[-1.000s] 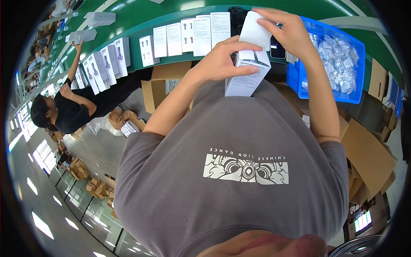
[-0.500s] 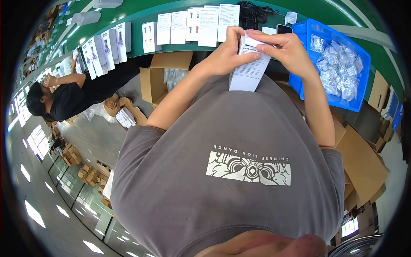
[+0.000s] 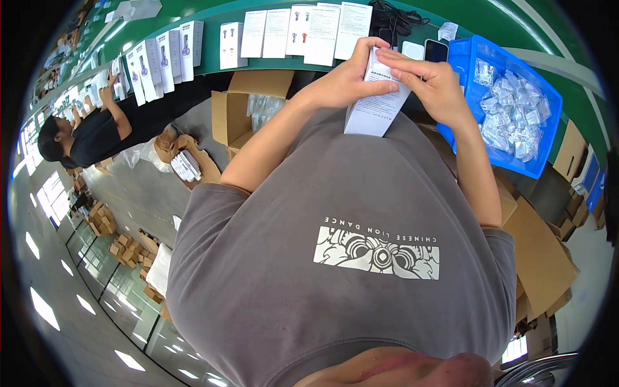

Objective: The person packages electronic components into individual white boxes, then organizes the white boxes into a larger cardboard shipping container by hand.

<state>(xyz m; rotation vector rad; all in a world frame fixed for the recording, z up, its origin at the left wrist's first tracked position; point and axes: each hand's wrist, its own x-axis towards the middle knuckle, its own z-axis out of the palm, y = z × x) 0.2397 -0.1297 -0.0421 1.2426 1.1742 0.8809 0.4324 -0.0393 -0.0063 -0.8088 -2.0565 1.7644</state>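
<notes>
A tall white carton with printed text (image 3: 373, 115) stands tilted against the front of my shirt. Around its left side and upper part my left hand (image 3: 358, 79) is closed, thumb across the printed face. My right hand (image 3: 429, 80) lies at the carton's top end, its fingers bent over the upper edge beside the left fingertips. Both hands touch this one box; the top flap is largely covered by the fingers.
White cartons (image 3: 265, 33) line the green table (image 3: 213, 55). Black cables (image 3: 393, 18) and a phone (image 3: 436, 50) lie behind my hands. At right sits a blue bin (image 3: 548, 138) of clear bagged parts. Open cardboard boxes (image 3: 230, 119) flank me; a co-worker (image 3: 103, 138) is at left.
My right fingers have come down over the carton's top, where a white flap showed before. The co-worker's arms now reach out to the table. The view has shifted slightly.
</notes>
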